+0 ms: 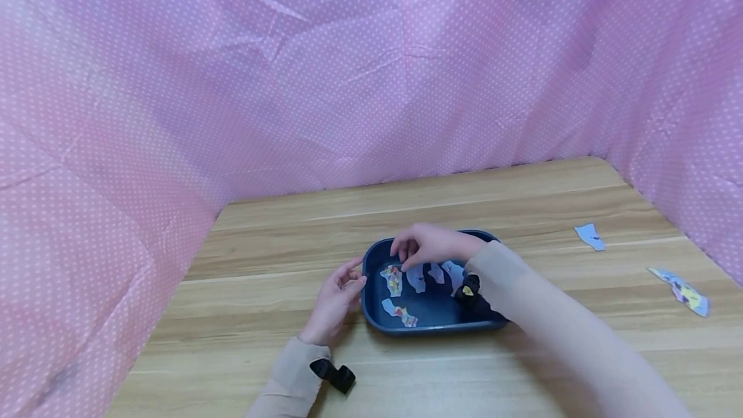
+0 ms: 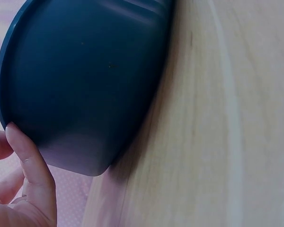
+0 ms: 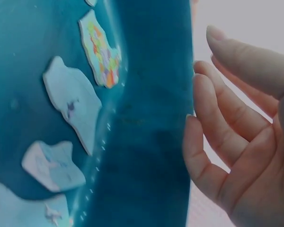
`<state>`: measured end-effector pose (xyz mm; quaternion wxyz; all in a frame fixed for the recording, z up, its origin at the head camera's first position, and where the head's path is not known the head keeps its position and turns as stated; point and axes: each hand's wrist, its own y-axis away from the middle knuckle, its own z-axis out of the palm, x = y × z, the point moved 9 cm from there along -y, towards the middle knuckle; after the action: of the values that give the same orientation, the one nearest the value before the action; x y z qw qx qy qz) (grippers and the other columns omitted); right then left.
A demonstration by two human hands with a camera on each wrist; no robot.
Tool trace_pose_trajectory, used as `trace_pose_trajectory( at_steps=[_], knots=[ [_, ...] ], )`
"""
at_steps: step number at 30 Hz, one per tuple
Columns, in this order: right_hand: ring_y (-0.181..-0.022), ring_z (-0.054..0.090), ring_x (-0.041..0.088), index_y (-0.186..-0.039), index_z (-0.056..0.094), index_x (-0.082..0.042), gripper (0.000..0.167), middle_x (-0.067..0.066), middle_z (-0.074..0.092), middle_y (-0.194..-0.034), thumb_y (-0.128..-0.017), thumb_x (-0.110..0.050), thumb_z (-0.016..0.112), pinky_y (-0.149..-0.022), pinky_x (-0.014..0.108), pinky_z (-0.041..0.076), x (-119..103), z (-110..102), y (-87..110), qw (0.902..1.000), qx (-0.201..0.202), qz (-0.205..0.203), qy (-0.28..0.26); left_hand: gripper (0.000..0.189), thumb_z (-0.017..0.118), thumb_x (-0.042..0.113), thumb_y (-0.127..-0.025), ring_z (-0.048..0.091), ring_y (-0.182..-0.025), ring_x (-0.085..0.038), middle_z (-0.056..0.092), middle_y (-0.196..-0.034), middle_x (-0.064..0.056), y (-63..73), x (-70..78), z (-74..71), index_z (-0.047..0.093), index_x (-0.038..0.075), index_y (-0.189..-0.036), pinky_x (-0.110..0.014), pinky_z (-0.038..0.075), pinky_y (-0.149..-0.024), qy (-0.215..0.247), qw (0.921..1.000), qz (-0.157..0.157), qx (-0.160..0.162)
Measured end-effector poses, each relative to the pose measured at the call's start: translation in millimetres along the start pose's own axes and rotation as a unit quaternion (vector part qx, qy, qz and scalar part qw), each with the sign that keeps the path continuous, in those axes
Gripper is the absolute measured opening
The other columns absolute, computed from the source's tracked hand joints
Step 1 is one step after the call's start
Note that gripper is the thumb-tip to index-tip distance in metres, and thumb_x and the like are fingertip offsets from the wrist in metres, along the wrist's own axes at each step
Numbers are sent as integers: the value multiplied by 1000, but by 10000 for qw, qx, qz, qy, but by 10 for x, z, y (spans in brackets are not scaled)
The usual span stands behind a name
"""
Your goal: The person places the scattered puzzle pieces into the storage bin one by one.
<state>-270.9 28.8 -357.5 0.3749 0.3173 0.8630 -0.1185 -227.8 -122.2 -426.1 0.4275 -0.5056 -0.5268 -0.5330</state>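
Observation:
A dark blue tray [image 1: 435,328] with rounded corners holds several flat, irregular puzzle pieces. My left hand [image 1: 336,298] pinches the tray's left end, thumb tip at the rim in the left wrist view. Over the far left part of the tray, my right hand [image 1: 432,244] has loosely bent fingers and nothing between them. Below it lie a colourful piece [image 1: 393,280] and a pale blue piece [image 1: 416,278]. Another multicoloured piece [image 1: 400,313] is near the front left corner. In the right wrist view, a small pale piece [image 3: 54,165] lies along the tray wall.
On the wooden table [image 1: 261,263], a pale blue piece [image 1: 590,237] and a longer blue and yellow piece [image 1: 680,290] lie to the right of the tray. A pink dotted cloth [image 1: 325,82] hangs around the back and sides. Each wrist wears a small black camera.

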Motion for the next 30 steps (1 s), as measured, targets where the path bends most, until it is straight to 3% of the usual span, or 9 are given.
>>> trace_pose_trajectory(
  at_steps=[10, 19, 30],
  knots=[
    [-76, 57, 10, -109, 66, -1, 26, 0, 65, -84, -84, -10, 70, -73, 25, 50, -33, -373, 235, 9967, 711, -99, 376, 43, 54, 3, -94, 50, -74, -11, 52, -95, -3, -1, 0, -12, 48, 4, -136, -23, 44, -61, 16, 10000, 10, 46],
    [-75, 55, 11, -106, 68, -4, 21, -2, 63, -82, -85, -10, 69, -71, 24, 50, 34, -497, 486, 9939, 1022, 35, 409, 43, 54, 5, -94, 49, -73, -11, 51, -95, -3, -1, -18, -20, 48, 5, -136, -23, 42, -60, -27, 10000, -26, 40],
    [-85, 60, 15, -111, 65, -1, 26, 4, 66, -93, -89, -13, 66, -77, 27, 52, 287, -790, 973, 9837, 1662, 648, 212, 43, 55, 7, -95, 50, -76, -12, 52, -96, -4, 17, -2, -14, 47, 5, -137, -24, 43, -63, -44, 10000, -12, 27]
  ],
)
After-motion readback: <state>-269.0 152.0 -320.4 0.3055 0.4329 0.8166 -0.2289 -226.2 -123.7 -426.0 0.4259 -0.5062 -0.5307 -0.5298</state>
